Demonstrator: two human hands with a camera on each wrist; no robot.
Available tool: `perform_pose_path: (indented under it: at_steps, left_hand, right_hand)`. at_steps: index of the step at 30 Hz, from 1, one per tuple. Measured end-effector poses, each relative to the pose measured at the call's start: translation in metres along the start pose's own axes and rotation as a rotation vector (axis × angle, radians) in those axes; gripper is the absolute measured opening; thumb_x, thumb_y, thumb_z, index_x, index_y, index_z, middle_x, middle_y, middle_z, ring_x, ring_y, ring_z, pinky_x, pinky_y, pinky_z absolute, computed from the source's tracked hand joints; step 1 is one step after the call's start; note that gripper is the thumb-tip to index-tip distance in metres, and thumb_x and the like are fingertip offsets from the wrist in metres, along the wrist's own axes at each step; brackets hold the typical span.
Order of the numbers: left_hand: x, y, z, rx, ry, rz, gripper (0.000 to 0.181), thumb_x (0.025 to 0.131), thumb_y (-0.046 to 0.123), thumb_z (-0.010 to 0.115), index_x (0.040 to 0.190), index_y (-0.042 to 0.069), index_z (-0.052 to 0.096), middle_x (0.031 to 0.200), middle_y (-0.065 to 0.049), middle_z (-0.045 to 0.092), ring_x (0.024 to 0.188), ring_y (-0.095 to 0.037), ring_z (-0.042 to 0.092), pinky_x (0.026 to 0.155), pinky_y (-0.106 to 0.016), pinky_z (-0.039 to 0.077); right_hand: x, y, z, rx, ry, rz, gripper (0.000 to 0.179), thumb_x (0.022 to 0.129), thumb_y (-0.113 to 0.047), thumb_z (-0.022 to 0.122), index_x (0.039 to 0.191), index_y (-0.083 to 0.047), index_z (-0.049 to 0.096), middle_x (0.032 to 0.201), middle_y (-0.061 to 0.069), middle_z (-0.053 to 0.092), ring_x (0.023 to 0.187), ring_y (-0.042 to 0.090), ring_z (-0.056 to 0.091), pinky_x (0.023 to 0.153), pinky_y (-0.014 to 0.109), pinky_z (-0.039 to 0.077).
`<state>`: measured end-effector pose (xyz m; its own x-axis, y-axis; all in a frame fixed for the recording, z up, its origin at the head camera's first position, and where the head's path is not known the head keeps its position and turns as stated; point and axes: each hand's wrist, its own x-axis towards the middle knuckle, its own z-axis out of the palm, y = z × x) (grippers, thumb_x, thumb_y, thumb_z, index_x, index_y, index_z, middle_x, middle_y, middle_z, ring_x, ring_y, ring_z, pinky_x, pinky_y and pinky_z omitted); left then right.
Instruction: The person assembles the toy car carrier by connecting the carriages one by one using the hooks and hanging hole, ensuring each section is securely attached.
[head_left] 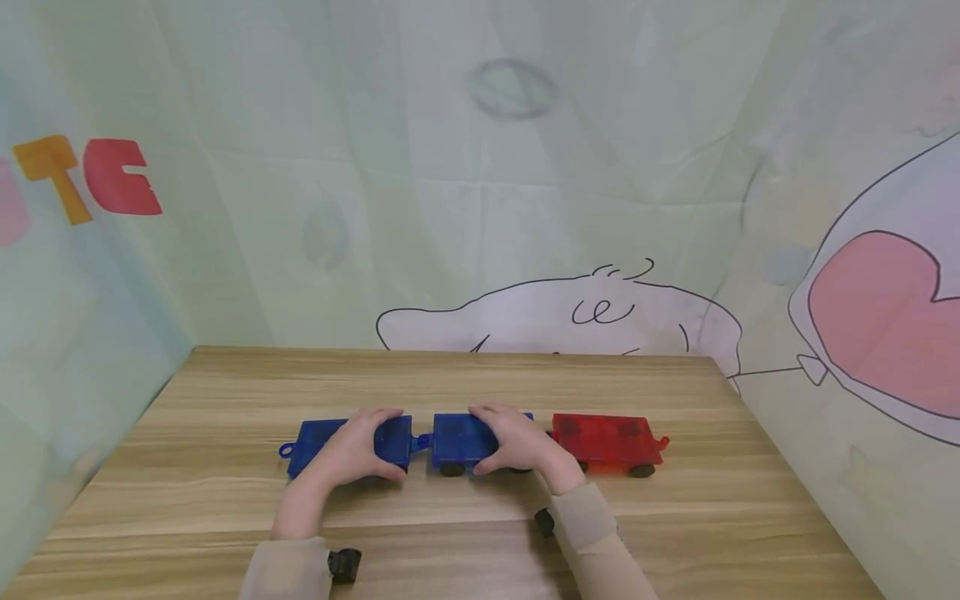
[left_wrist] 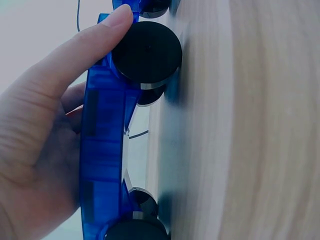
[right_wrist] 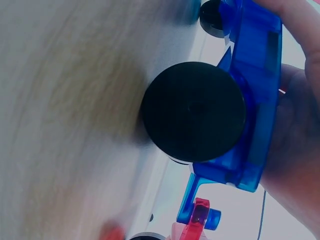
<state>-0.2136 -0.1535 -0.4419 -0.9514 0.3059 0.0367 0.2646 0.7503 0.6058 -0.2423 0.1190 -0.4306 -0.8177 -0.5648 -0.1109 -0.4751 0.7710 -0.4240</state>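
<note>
Three toy wagons stand in a row on the wooden table: a translucent blue wagon at left, a second blue wagon in the middle and a red wagon at right. My left hand grips the left wagon from above, thumb on its near side by a black wheel. The middle wagon is held the same way by my right hand. Between the blue wagons, the blue coupling appears joined. In the right wrist view a blue hook meets the red wagon's ring.
The wooden table reaches back to a printed cloth backdrop. A blue ring sticks out at the row's left end, and a red hook at its right end. Dark wrist cameras sit near both sleeves.
</note>
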Motion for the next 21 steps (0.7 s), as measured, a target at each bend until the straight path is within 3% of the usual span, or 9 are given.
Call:
perform_pose_path:
  at_steps: [8,15,21]
  left_hand:
    - [0.0001,-0.0004,0.0003,0.000,-0.001,0.001,0.092,0.063,0.030,0.092,0.139,0.000,0.050,0.142,-0.025,0.049,0.133,-0.048,0.042,0.106,-0.063,0.037]
    - [-0.0002,-0.0001,-0.0010,0.003,-0.003,0.008,0.094,0.063,0.031,0.092,0.140,-0.001,0.049,0.143,-0.027,0.048,0.133,-0.048,0.041,0.106,-0.063,0.037]
    - [-0.0004,0.0029,-0.0029,0.010,0.000,0.015,0.096,0.063,0.031,0.092,0.141,-0.001,0.046,0.144,-0.028,0.046,0.134,-0.049,0.040,0.106,-0.064,0.036]
  right_hand:
    - [0.0012,0.0021,0.0021,-0.012,0.000,0.002,0.086,0.078,-0.035,0.082,0.149,-0.008,0.041,0.152,0.010,0.043,0.140,0.031,0.039,0.113,0.052,0.037]
    - [0.0003,0.0034,0.0029,-0.020,0.011,-0.024,0.088,0.076,-0.037,0.082,0.148,-0.008,0.040,0.152,0.010,0.043,0.141,0.029,0.038,0.119,0.055,0.023]
    - [-0.0070,0.0046,-0.0004,0.025,0.053,-0.058,0.089,0.076,-0.038,0.082,0.148,-0.008,0.041,0.152,0.011,0.043,0.143,0.032,0.036,0.119,0.059,0.020]
